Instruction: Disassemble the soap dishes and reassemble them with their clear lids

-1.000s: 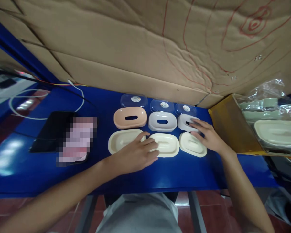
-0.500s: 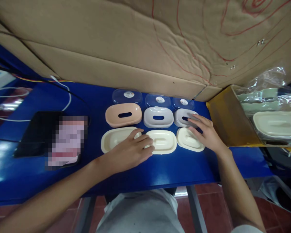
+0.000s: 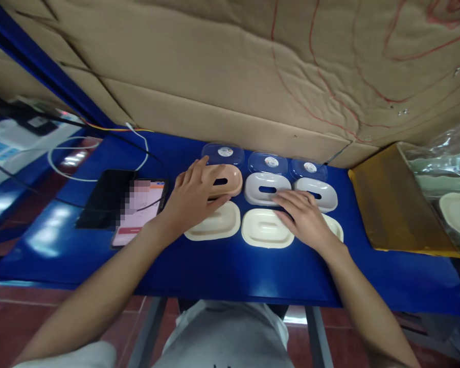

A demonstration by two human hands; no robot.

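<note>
Apparently laid in rows for easy reach, dishes [image 3: 224, 222] line the counter [image 3: 222, 276]. The left hand [image 3: 187, 197] spans the peach dish [image 3: 235, 179], thumb and fingers spread; whether they clamp it, I cannot tell. Rightward, the right hand's [image 3: 306, 217] grip is loosely parted, fingertips at the middle pale grey dish [image 3: 253, 193], thumb over the middle cream dish [image 3: 266, 232].
</note>
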